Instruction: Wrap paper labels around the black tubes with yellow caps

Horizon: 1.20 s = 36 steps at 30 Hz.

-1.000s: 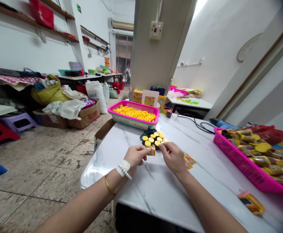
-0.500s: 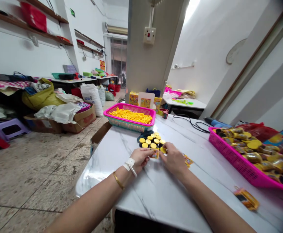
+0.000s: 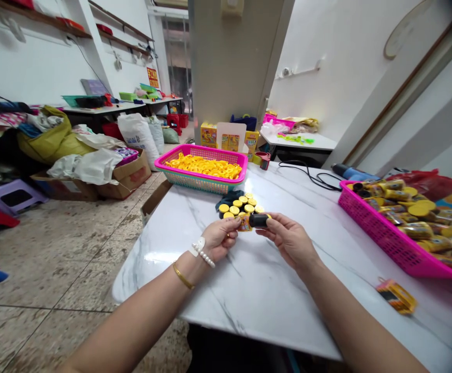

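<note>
My left hand [image 3: 218,239] pinches a small yellow printed sleeve [image 3: 245,223] between thumb and fingers. My right hand [image 3: 291,241] is closed on the yellow-capped end of a small black bottle [image 3: 258,220], which lies sideways in the air. Its black end meets the edge of the sleeve; whether it is inside cannot be made out. Just beyond both hands stands a cluster of black bottles with yellow caps [image 3: 235,210], with a dark cloth-like bundle [image 3: 229,199] behind it.
The white marbled table [image 3: 226,280] carries a pink-and-green basket [image 3: 200,185] of yellow plastic pieces. To the right, a pink basket [image 3: 381,238] is heaped with sleeved bottles. A small orange package [image 3: 397,296] lies near it. Yellow boxes [image 3: 230,142] and a black cable [image 3: 307,171] are at the back.
The right hand has lifted a bottle from beside the cluster and tipped it sideways, bringing it against the sleeve. The left hand keeps its pinch. The camera view has tilted down slightly.
</note>
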Available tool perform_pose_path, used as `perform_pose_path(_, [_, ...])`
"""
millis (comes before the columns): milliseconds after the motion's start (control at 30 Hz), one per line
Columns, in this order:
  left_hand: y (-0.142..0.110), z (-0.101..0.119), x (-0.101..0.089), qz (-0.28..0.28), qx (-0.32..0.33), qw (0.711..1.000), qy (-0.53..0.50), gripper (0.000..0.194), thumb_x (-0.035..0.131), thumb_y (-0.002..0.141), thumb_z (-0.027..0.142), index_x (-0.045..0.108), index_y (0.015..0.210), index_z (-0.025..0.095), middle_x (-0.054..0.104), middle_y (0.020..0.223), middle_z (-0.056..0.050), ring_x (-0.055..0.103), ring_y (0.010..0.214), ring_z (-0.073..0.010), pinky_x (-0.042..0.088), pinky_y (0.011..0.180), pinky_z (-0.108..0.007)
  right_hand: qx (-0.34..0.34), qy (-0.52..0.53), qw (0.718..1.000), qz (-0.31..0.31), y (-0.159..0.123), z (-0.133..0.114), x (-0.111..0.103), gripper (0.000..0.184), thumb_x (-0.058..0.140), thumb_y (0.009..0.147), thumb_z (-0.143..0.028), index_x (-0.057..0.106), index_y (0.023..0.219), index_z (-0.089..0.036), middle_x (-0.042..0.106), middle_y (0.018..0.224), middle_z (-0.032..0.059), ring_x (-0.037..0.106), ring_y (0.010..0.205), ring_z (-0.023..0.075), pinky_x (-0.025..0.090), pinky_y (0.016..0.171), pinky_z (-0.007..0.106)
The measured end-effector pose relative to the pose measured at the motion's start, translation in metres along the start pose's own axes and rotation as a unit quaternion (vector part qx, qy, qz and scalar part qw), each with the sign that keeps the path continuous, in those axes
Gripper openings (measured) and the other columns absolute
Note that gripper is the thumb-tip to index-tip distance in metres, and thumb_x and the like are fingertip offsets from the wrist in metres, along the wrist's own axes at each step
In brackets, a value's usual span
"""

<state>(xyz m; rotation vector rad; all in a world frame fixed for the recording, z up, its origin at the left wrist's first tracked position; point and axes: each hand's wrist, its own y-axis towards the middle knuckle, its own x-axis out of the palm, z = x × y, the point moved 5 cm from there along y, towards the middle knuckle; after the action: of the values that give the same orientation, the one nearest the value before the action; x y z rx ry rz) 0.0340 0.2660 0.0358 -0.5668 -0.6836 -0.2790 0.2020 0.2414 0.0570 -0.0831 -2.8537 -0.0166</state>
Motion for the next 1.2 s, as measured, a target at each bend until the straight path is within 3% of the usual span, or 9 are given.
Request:
perform_pose_path(100, [-0.002,0.001,0.003,-0.012,-0.008,1.0,-0.007,0.009,0.066,0.085,0.007,0.058,0.081,0.01,0.054,0.07,0.002,0.033,0.039,0.0023,0.016,0.032,-0.008,-0.007,-0.05,0.999,0.006,-0.001,0.001,0.0,0.039,0.086,0.066,-0.046,0.072,0.087,-0.016,0.075,0.087,0.0046,0.072,0.078,0.0185,0.062,0.082,0.039])
perform_pose_path(267, [-0.004,0.003,0.005,-0.01,-0.01,1.0,-0.01,0.011,0.055,0.093,0.007,0.058,0.083,0.01,0.053,0.068,0.002,0.033,0.037,0.0019,0.016,0.03,-0.008,-0.03,-0.111,0.992,0.048,-0.004,-0.005,-0.001,0.043,0.086,0.065,-0.05,0.068,0.084,-0.016,0.072,0.074,0.0011,0.07,0.071,0.0164,0.064,0.078,0.037])
perform_pose_path(467, [-0.003,0.0,0.006,-0.008,-0.017,1.0,-0.011,0.011,0.055,0.092,0.006,0.058,0.082,0.008,0.056,0.069,0.0,0.038,0.038,0.0012,0.017,0.029,-0.008,-0.029,-0.102,0.994,0.026,-0.007,-0.001,0.009,0.045,0.083,0.066,-0.053,0.06,0.085,-0.019,0.073,0.074,0.0006,0.073,0.075,0.0193,0.064,0.079,0.041])
perform_pose_path(700, [-0.002,0.0,0.003,-0.004,-0.01,1.0,-0.015,0.01,0.054,0.093,0.007,0.06,0.085,0.007,0.061,0.074,-0.003,0.036,0.038,0.0021,0.017,0.029,-0.009,-0.14,-0.224,0.964,0.005,-0.014,-0.006,0.009,0.031,0.077,0.077,-0.04,0.059,0.095,-0.022,0.075,0.111,0.0097,0.073,0.099,0.023,0.058,0.091,0.038])
perform_pose_path(833, [-0.003,-0.001,0.004,-0.012,-0.005,1.0,-0.013,0.004,0.062,0.089,0.01,0.061,0.086,0.008,0.062,0.075,-0.003,0.035,0.039,0.0017,0.016,0.03,-0.009,-0.139,-0.192,0.971,-0.004,-0.015,-0.005,0.012,0.03,0.076,0.078,-0.04,0.058,0.096,-0.024,0.074,0.113,0.0089,0.073,0.101,0.0221,0.057,0.093,0.038])
perform_pose_path(1033, [-0.006,0.004,0.006,-0.021,0.056,0.998,0.028,0.01,0.073,0.08,0.014,0.065,0.079,0.007,0.06,0.07,-0.003,0.041,0.046,-0.0009,0.02,0.033,-0.011,-0.144,-0.136,0.98,-0.004,-0.013,-0.004,0.015,0.033,0.078,0.076,-0.043,0.057,0.094,-0.024,0.073,0.093,0.003,0.072,0.087,0.0186,0.059,0.083,0.036])
perform_pose_path(1200, [-0.01,0.01,0.004,0.0,0.105,0.992,0.068,0.02,0.08,0.075,0.022,0.07,0.083,0.007,0.065,0.082,-0.007,0.049,0.054,-0.0028,0.028,0.039,-0.013,-0.192,-0.145,0.969,0.058,-0.008,-0.018,-0.003,0.034,0.086,0.068,-0.038,0.065,0.09,-0.023,0.069,0.086,0.0016,0.067,0.08,0.0169,0.059,0.076,0.033])
